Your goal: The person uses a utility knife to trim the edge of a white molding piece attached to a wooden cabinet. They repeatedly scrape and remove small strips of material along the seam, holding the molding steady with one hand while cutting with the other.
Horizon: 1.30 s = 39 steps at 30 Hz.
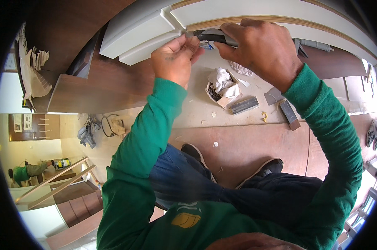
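Working at the join between two white panels, the person has both hands raised to the edge of the long white board (247,12), whose exposed plywood edge runs as a pale brown line along its underside. The right hand (255,46) is closed in a full fist around a dark-handled tool (215,37), seemingly a utility knife, lying nearly flat along that edge and pointing toward the left hand. The left hand (176,58) is pinched, thumb against fingertips, on something small right at the tool's tip, just beside the corner of the smaller white panel (136,35); what it holds is too small to tell. Doing this well seems to call for a shallow tool angle, short controlled strokes along the edge, and keeping the left fingertips behind the tip rather than ahead of it, since they sit very close. Below, on the floor (238,146), lie a torn box of crumpled white paper (222,85), a small dark metal block (245,105), a brown offcut (289,114) and scattered chips; the person's dark shoes (272,166) rest there too. Another person in green (23,171) crouches well apart at the left.
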{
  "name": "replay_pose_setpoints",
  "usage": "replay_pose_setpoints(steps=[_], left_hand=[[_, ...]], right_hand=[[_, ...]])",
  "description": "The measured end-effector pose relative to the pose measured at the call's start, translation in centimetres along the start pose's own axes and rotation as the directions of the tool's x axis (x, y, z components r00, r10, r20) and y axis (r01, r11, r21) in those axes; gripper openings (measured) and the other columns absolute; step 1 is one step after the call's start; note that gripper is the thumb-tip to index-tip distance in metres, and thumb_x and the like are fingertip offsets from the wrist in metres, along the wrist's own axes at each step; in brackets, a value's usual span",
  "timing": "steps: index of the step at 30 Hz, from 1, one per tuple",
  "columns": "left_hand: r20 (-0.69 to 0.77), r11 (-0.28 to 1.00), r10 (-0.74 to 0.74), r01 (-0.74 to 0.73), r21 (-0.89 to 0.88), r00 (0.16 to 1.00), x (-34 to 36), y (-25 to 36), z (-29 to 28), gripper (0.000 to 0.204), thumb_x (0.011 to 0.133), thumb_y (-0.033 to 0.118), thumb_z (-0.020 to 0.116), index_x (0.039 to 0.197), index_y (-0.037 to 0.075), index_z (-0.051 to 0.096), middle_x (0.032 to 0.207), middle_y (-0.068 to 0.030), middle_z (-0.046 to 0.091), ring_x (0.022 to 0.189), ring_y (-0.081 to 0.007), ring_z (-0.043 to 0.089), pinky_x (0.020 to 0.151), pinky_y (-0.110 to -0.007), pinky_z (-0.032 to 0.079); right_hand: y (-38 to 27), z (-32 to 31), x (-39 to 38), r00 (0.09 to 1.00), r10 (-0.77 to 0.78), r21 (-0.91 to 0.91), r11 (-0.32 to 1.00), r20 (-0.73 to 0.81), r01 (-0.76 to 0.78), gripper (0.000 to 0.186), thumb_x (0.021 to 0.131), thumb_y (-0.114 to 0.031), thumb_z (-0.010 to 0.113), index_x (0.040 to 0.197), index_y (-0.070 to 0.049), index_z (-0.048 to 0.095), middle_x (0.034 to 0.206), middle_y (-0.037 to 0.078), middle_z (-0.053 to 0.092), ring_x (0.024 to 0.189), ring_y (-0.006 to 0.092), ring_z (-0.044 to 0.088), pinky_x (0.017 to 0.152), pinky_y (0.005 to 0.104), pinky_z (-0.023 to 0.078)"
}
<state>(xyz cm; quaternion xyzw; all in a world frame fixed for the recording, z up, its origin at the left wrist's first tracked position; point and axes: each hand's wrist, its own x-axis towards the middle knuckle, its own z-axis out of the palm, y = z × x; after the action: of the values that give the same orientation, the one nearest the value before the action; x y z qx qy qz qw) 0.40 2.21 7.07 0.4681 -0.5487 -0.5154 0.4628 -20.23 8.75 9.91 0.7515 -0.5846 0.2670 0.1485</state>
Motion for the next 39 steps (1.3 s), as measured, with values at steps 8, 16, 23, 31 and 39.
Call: replay_pose_setpoints(steps=[8, 16, 23, 31, 39], left_hand=[[0.091, 1.000, -0.012, 0.012, 0.003, 0.996, 0.5, -0.3, -1.4, 0.034, 0.104, 0.020, 0.081, 0.124, -0.008, 0.075, 0.106, -0.0099, 0.078, 0.093, -0.0218, 0.079, 0.085, -0.030, 0.065], [0.043, 1.000, 0.011, -0.010, -0.011, 0.999, 0.5, -0.6, -0.8, 0.033, 0.103, 0.013, 0.082, 0.125, -0.010, 0.074, 0.107, -0.0127, 0.079, 0.091, -0.0223, 0.079, 0.084, -0.031, 0.066], [0.016, 1.000, 0.023, -0.022, -0.017, 1.000, 0.8, -0.4, -0.7, 0.035, 0.102, 0.007, 0.082, 0.128, -0.014, 0.073, 0.108, -0.0157, 0.080, 0.090, -0.0225, 0.078, 0.085, -0.032, 0.068], [0.089, 0.999, -0.018, 0.015, 0.031, 0.996, 0.6, -0.1, -1.4, 0.034, 0.104, 0.015, 0.081, 0.127, -0.010, 0.074, 0.109, -0.0111, 0.079, 0.093, -0.0213, 0.079, 0.086, -0.033, 0.065], [0.116, 0.998, -0.068, 0.066, 0.020, 0.991, 0.1, 0.2, -1.5, 0.035, 0.103, 0.025, 0.084, 0.125, -0.002, 0.076, 0.110, -0.0071, 0.078, 0.099, -0.0229, 0.078, 0.090, -0.035, 0.062]], right_hand=[[-1.7, -0.4, -0.7, 0.996, 0.056, -0.032, 0.998, 0.064, -0.054, 0.036, 0.104, -0.043, 0.069, 0.108, -0.008, 0.079, 0.082, 0.017, 0.077, 0.073, 0.0366, 0.079, 0.064, 0.0473, 0.065], [-1.0, -0.3, -0.7, 0.995, 0.055, -0.017, 0.998, 0.085, -0.054, 0.039, 0.103, -0.046, 0.070, 0.105, -0.008, 0.079, 0.076, 0.016, 0.076, 0.071, 0.0349, 0.079, 0.062, 0.0471, 0.064], [-0.9, 0.1, -0.5, 0.998, 0.052, -0.012, 0.999, 0.036, -0.052, 0.038, 0.101, -0.045, 0.073, 0.099, -0.008, 0.081, 0.076, 0.016, 0.077, 0.070, 0.0361, 0.079, 0.063, 0.0479, 0.064], [-0.7, -0.5, -0.7, 0.995, 0.054, 0.022, 0.998, 0.081, -0.056, 0.036, 0.101, -0.043, 0.073, 0.098, -0.007, 0.081, 0.077, 0.016, 0.077, 0.073, 0.0355, 0.079, 0.065, 0.0474, 0.064], [-0.6, 0.3, -1.5, 0.999, 0.032, 0.066, 0.997, -0.013, -0.031, 0.036, 0.101, -0.043, 0.073, 0.100, -0.007, 0.079, 0.074, 0.016, 0.075, 0.070, 0.0361, 0.077, 0.063, 0.0472, 0.062]])
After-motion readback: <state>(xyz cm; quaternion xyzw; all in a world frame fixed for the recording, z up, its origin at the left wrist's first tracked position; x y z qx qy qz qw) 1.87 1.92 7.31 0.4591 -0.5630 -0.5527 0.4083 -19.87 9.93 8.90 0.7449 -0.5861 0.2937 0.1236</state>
